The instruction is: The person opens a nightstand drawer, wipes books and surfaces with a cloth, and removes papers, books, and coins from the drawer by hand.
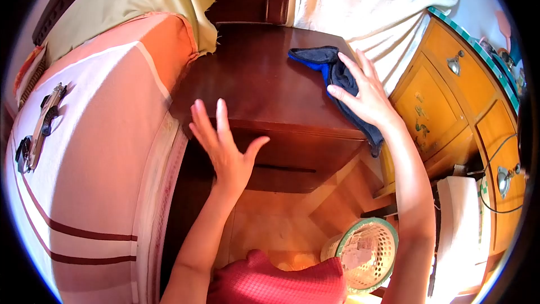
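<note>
My left hand (224, 155) is raised in front of the near edge of a dark brown wooden cabinet (247, 84), fingers spread and holding nothing. Over the right side of that cabinet's top lies a dark grey and blue cloth (315, 56), one end hanging past the front edge. My right hand (364, 93) is above or against this cloth, fingers apart and thumb stretched out. Whether its fingertips touch the fabric I cannot tell. Part of the cloth is hidden behind the hand.
To the left stands a bed (101, 152) with a strapped wooden object (42, 129) on it. A yellow-brown dresser (450, 95) is at right. A perforated basket (388, 247) sits on the floor. A white curtain (337, 0) hangs behind the cabinet.
</note>
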A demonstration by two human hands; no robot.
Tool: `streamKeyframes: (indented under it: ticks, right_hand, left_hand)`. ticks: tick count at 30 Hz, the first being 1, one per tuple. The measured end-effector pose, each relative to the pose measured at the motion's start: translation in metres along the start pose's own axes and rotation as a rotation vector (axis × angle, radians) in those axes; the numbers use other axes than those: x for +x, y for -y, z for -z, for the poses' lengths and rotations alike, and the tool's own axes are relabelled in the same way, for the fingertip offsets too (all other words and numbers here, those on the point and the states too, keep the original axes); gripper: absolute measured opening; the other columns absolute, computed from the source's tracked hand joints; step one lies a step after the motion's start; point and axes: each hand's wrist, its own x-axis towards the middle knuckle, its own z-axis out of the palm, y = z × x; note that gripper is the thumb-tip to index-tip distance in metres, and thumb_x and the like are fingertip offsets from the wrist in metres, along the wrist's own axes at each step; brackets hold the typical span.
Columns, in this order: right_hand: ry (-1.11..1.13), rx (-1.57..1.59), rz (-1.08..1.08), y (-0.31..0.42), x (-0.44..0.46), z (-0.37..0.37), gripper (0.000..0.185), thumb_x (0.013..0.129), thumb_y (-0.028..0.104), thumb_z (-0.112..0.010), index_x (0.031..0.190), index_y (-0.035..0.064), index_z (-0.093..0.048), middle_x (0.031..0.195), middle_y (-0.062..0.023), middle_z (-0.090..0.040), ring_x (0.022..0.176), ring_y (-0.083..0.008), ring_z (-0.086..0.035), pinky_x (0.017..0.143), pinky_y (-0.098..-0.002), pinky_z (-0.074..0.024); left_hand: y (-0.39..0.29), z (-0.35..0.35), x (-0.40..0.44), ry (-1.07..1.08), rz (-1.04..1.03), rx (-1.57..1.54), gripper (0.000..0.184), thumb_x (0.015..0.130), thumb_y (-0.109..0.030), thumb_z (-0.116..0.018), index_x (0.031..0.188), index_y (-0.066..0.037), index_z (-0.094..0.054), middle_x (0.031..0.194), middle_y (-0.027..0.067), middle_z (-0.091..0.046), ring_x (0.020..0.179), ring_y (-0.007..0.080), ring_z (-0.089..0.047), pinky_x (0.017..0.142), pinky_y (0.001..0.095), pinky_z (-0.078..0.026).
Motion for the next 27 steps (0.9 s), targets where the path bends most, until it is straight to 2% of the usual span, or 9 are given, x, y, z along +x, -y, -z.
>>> streamKeyframes:
  ticks: [2, 5, 9, 15, 20, 21, 23, 25, 27]
  right_hand:
    - [0.174, 0.113, -0.093, -0.005, 0.014, -0.016, 0.076, 0.081, 0.058, -0.055, 0.142, 0.0196, -0.031, 0.147, -0.0231, -0.021, 0.134, -0.0402, -0.024, 0.109, -0.0446, -0.0233]
    - [0.175, 0.107, -0.162, -0.009, 0.046, -0.041, 0.071, 0.084, 0.056, -0.05, 0.141, 0.0192, -0.032, 0.145, -0.0239, -0.024, 0.133, -0.0401, -0.026, 0.11, -0.043, -0.0228]
    - [0.201, 0.052, -0.171, 0.023, 0.095, -0.078, 0.061, 0.089, 0.047, -0.044, 0.141, 0.0159, -0.034, 0.145, -0.022, -0.027, 0.132, -0.0389, -0.028, 0.11, -0.041, -0.0241]
    - [0.215, 0.31, 0.256, 0.116, 0.105, -0.112, 0.047, 0.088, 0.034, -0.047, 0.13, 0.0117, -0.049, 0.137, -0.0241, -0.038, 0.128, -0.0365, -0.036, 0.106, -0.0399, -0.0296]
    - [0.271, 0.6, 0.548, 0.176, 0.046, -0.081, 0.038, 0.087, 0.022, -0.054, 0.124, 0.0121, -0.055, 0.136, -0.0194, -0.042, 0.125, -0.0362, -0.04, 0.103, -0.0414, -0.0354]
    - [0.279, 0.629, 0.574, 0.18, 0.032, -0.072, 0.036, 0.088, 0.022, -0.052, 0.122, 0.0108, -0.055, 0.135, -0.0185, -0.044, 0.126, -0.0356, -0.04, 0.103, -0.0417, -0.0353]
    - [0.294, 0.648, 0.619, 0.179, 0.009, -0.059, 0.034, 0.09, 0.021, -0.051, 0.12, 0.0085, -0.056, 0.133, -0.0181, -0.046, 0.126, -0.0349, -0.04, 0.104, -0.042, -0.0351]
    - [0.321, 0.804, 0.539, 0.169, -0.015, -0.042, 0.032, 0.093, 0.024, -0.05, 0.118, 0.0055, -0.058, 0.125, -0.0152, -0.054, 0.121, -0.0282, -0.047, 0.102, -0.038, -0.0367]
    - [0.553, 1.074, 0.201, 0.154, -0.029, -0.008, 0.034, 0.095, 0.026, -0.048, 0.12, 0.0031, -0.056, 0.117, -0.0092, -0.059, 0.109, -0.0173, -0.054, 0.096, -0.0315, -0.0401]
  left_hand:
    - [0.007, 0.008, -0.004, -0.046, 0.019, 0.002, 0.111, 0.061, -0.045, -0.081, 0.143, -0.005, -0.018, 0.147, 0.0267, -0.004, 0.136, 0.0428, -0.01, 0.108, 0.0535, -0.015]
    - [0.026, 0.012, -0.003, -0.074, 0.196, -0.045, 0.12, 0.057, -0.047, -0.082, 0.145, -0.007, -0.011, 0.148, 0.0263, -0.001, 0.136, 0.0433, -0.008, 0.108, 0.0537, -0.018]
    - [0.037, 0.005, 0.0, -0.02, 0.146, 0.028, 0.125, 0.054, -0.049, -0.082, 0.145, -0.006, -0.009, 0.148, 0.026, -0.001, 0.136, 0.043, -0.009, 0.108, 0.0538, -0.018]
    - [0.045, 0.005, -0.005, -0.102, 0.096, -0.033, 0.125, 0.055, -0.047, -0.084, 0.144, -0.004, -0.007, 0.148, 0.0252, -0.004, 0.137, 0.0403, -0.008, 0.108, 0.0536, -0.018]
    - [0.039, 0.027, -0.009, -0.124, 0.216, -0.485, 0.088, 0.081, -0.027, -0.067, 0.144, -0.003, -0.01, 0.149, 0.018, -0.008, 0.139, 0.0321, -0.01, 0.11, 0.0495, -0.015]
    - [0.037, 0.036, -0.01, -0.124, 0.212, -0.484, 0.088, 0.081, -0.027, -0.067, 0.144, -0.003, -0.01, 0.149, 0.018, -0.008, 0.139, 0.0321, -0.01, 0.11, 0.0495, -0.015]
    - [0.031, 0.053, -0.011, -0.088, 0.143, -0.451, 0.075, 0.082, -0.006, -0.055, 0.143, -0.001, -0.013, 0.149, 0.0223, -0.006, 0.139, 0.0356, -0.008, 0.11, 0.047, -0.014]
    - [0.02, 0.066, -0.009, -0.118, 0.134, -0.54, 0.072, 0.08, 0.0, -0.051, 0.143, -0.001, -0.016, 0.148, 0.0226, -0.009, 0.138, 0.036, -0.01, 0.111, 0.0458, -0.01]
    - [0.012, 0.08, -0.002, -0.012, 0.106, -0.415, 0.069, 0.079, 0.001, -0.051, 0.141, 0.0, -0.022, 0.147, 0.0209, -0.019, 0.138, 0.0353, -0.016, 0.111, 0.0431, -0.013]
